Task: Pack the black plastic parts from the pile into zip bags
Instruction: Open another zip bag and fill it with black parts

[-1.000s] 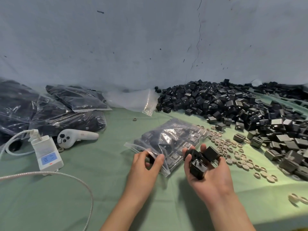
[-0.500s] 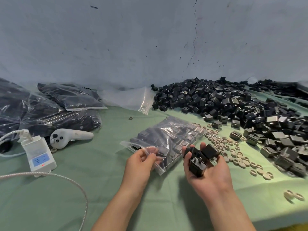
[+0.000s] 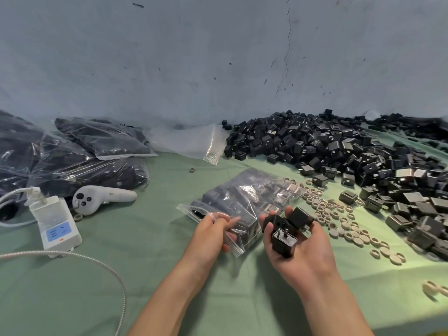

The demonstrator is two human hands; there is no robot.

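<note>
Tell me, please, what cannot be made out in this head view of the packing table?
- Head view: the count of black parts in the right hand; its fingers and the top parts hide any beneath.
- Whether the mouth of the zip bag is open; the left hand covers it.
- How far the pile runs; the right edge cuts it off.
- The screen of the white device: too small to read.

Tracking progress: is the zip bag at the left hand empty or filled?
Filled: many black parts show through the zip bag the left hand pinches.

Small packing workshop: heaped black parts (image 3: 339, 151), filled zip bags (image 3: 80, 161).
</note>
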